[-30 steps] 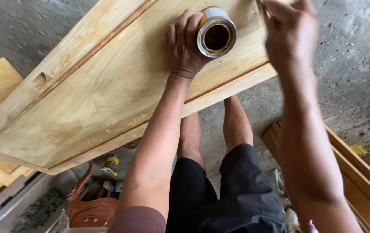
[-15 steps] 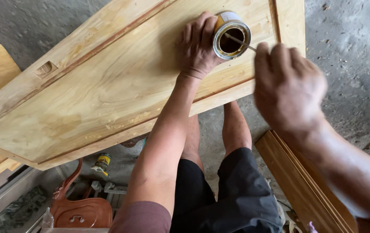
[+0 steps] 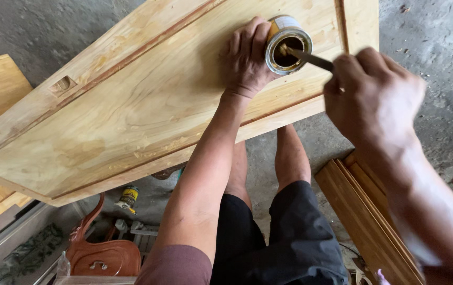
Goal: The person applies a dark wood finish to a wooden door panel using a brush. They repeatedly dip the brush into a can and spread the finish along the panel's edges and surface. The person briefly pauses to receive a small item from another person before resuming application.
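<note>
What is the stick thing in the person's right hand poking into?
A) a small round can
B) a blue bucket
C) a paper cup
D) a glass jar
A: the thin tool in the right hand reaches into the small round can, which the left hand grips on the wooden panel.

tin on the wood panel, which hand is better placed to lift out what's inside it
Right. The right hand holds a thin tool whose tip already sits in the open tin. The left hand is wrapped around the tin, steadying it on the wooden panel.
</note>
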